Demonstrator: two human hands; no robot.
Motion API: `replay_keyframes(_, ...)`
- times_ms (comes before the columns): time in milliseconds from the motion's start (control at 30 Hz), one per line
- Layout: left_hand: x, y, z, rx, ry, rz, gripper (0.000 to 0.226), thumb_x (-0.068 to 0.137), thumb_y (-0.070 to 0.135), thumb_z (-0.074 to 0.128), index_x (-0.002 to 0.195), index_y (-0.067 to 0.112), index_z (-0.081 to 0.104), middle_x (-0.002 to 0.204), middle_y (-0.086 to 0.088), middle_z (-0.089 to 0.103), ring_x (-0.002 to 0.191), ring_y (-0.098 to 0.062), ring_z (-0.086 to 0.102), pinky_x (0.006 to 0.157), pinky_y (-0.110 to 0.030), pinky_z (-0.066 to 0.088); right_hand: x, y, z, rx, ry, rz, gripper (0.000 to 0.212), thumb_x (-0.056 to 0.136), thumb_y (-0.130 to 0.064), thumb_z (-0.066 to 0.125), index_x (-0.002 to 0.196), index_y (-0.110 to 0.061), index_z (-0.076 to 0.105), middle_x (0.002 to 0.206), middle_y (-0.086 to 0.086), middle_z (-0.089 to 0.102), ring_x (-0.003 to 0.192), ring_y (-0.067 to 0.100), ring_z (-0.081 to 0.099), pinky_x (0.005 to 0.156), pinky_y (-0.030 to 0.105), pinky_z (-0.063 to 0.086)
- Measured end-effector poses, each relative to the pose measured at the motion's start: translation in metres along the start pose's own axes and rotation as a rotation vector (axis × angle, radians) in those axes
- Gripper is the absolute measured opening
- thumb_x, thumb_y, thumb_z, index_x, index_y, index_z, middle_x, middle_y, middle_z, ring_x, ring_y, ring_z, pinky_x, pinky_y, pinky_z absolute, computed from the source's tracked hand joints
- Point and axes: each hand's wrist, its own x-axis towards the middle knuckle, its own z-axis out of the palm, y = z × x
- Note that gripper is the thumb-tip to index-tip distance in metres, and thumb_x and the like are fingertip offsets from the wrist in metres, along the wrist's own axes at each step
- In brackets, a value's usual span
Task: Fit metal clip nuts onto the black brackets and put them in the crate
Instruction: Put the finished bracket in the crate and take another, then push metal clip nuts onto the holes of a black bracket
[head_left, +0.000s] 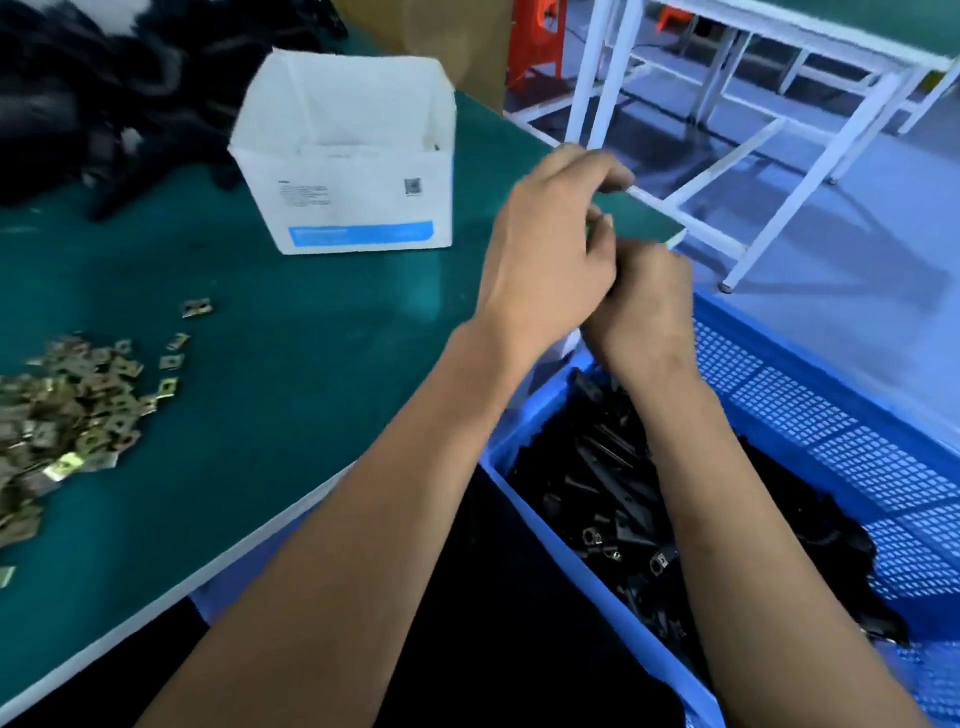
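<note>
My left hand (550, 254) and my right hand (647, 312) are pressed together over the green table's right edge, just above the blue crate (831, 415). Both have curled fingers, and the left hand partly covers the right. Whatever lies between them is hidden. Several black brackets (597, 467), some with metal clip nuts fitted, lie in the crate under my right forearm. A loose heap of brass-coloured clip nuts (67, 415) sits on the table at the left. At the far left back lies a blurred dark pile of black parts (104, 93).
An open white cardboard box (353, 208) stands on the green table (311, 338) behind my hands. Beyond the table edge are white metal frame tables (779, 156) on a grey-blue floor, and an orange stool (535, 36).
</note>
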Motion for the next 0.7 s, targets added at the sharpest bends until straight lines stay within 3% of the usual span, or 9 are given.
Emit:
replay_keyframes(33, 0.001, -0.005, -0.022, 0.031, 0.063, -0.013, 0.034, 0.080, -0.004, 0.053, 0.102, 0.012, 0.072, 0.105, 0.003, 0.067, 0.086, -0.013, 0.064, 0.079, -0.035, 0.055, 0.003, -0.024, 0.011, -0.003, -0.021, -0.072, 0.017, 0.083, -0.018, 0.050, 0.072, -0.016, 0.062, 0.067, 0.015, 0.063, 0.053, 0.030, 0.043, 0.058, 0.031, 0.028)
replay_keyframes(100, -0.001, -0.018, -0.068, 0.111, 0.193, -0.052, 0.036, 0.078, -0.003, 0.049, 0.099, 0.011, 0.073, 0.102, 0.002, 0.069, 0.086, -0.014, 0.065, 0.080, -0.035, 0.054, 0.007, -0.071, 0.037, 0.003, -0.085, -0.187, 0.015, 0.086, -0.018, 0.051, 0.072, -0.019, 0.056, 0.073, 0.019, 0.066, 0.064, 0.040, 0.051, 0.059, 0.034, 0.031)
replay_keyframes(233, -0.024, -0.051, -0.162, 0.231, 0.373, -0.238, 0.034, 0.076, 0.003, 0.050, 0.098, 0.015, 0.073, 0.100, 0.007, 0.070, 0.081, -0.008, 0.065, 0.076, -0.031, 0.055, 0.001, -0.154, 0.093, 0.097, -0.292, -0.300, 0.020, 0.076, -0.020, 0.044, 0.057, -0.023, 0.040, 0.055, -0.002, 0.047, 0.049, 0.017, 0.036, 0.047, 0.030, 0.023)
replay_keyframes(300, -0.041, -0.067, -0.211, 0.290, 0.450, -0.332, 0.032, 0.075, 0.003, 0.052, 0.096, 0.016, 0.073, 0.097, 0.007, 0.071, 0.082, -0.006, 0.065, 0.080, -0.030, 0.055, -0.011, -0.193, 0.124, 0.117, -0.392, -0.418, 0.017, 0.076, -0.017, 0.047, 0.061, -0.025, 0.047, 0.059, -0.002, 0.056, 0.051, 0.015, 0.042, 0.045, 0.024, 0.022)
replay_keyframes(367, -0.059, -0.081, -0.253, 0.328, 0.525, -0.442, 0.030, 0.077, 0.003, 0.056, 0.094, 0.019, 0.074, 0.092, 0.012, 0.071, 0.082, 0.000, 0.064, 0.082, -0.024, 0.054, -0.023, -0.226, 0.156, 0.113, -0.470, -0.541, 0.012, 0.079, -0.018, 0.054, 0.080, -0.023, 0.065, 0.080, 0.009, 0.071, 0.071, 0.031, 0.063, 0.055, 0.028, 0.031)
replay_keyframes(467, -0.092, -0.099, -0.310, 0.377, 0.623, -0.572, 0.028, 0.079, 0.003, 0.060, 0.093, 0.023, 0.075, 0.086, 0.019, 0.069, 0.081, 0.005, 0.063, 0.080, -0.018, 0.054, -0.044, -0.272, 0.201, 0.056, -0.603, -0.661, 0.012, 0.085, -0.027, 0.062, 0.094, -0.022, 0.068, 0.097, 0.013, 0.074, 0.095, 0.040, 0.067, 0.067, 0.032, 0.037)
replay_keyframes(500, -0.102, -0.105, -0.326, 0.414, 0.635, -0.592, 0.028, 0.079, 0.004, 0.060, 0.094, 0.022, 0.075, 0.087, 0.017, 0.069, 0.082, 0.003, 0.064, 0.082, -0.019, 0.054, -0.050, -0.285, 0.212, 0.021, -0.644, -0.707, 0.011, 0.087, -0.034, 0.065, 0.091, -0.024, 0.066, 0.097, 0.011, 0.073, 0.095, 0.039, 0.067, 0.068, 0.032, 0.037)
replay_keyframes(600, -0.132, -0.125, -0.384, 0.664, 0.662, -0.685, 0.029, 0.080, 0.010, 0.058, 0.102, 0.020, 0.074, 0.105, 0.004, 0.071, 0.103, -0.015, 0.065, 0.096, -0.029, 0.049, -0.069, -0.327, 0.237, -0.040, -0.758, -0.872, 0.037, 0.086, -0.062, 0.067, 0.091, -0.026, 0.065, 0.086, 0.001, 0.064, 0.084, 0.031, 0.064, 0.065, 0.032, 0.037)
replay_keyframes(700, -0.162, -0.149, -0.435, 1.018, 0.567, -0.883, 0.045, 0.084, 0.020, 0.058, 0.129, 0.016, 0.062, 0.135, -0.012, 0.058, 0.129, -0.033, 0.049, 0.112, -0.035, 0.031, -0.081, -0.358, 0.244, -0.120, -0.921, -0.986, 0.060, 0.073, -0.085, 0.063, 0.092, -0.029, 0.054, 0.086, -0.008, 0.056, 0.083, 0.023, 0.057, 0.058, 0.033, 0.035)
